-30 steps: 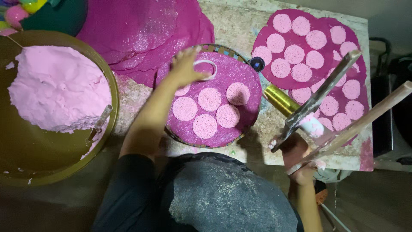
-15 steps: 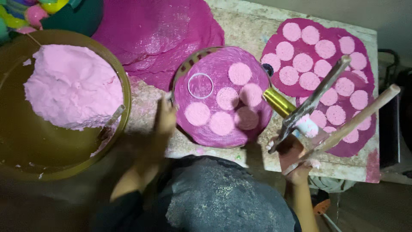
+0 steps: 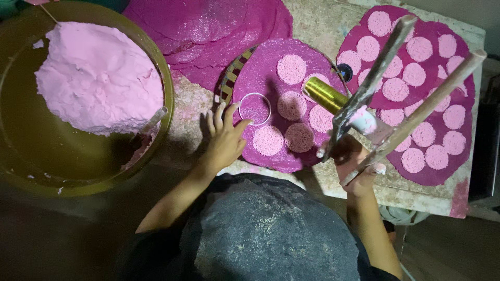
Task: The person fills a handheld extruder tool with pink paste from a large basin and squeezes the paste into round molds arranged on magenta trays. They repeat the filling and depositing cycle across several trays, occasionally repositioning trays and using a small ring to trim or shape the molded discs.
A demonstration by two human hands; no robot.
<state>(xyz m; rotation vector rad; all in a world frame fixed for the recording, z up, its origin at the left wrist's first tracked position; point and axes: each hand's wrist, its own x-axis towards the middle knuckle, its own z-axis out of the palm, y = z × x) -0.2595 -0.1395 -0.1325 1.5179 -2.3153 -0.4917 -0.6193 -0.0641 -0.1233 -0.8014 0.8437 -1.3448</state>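
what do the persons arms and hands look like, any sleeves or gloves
Both hands are bare: no gloves, and no rings or watch that I can make out. The left hand and right hand lead to forearms that are uncovered up to the dark, dust-speckled top; its sleeves look short.

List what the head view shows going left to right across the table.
Big bowl of pale pink paste → left hand → metal ring on the round magenta sheet → gold tube → right hand holding sticks → far magenta sheet with pink discs.
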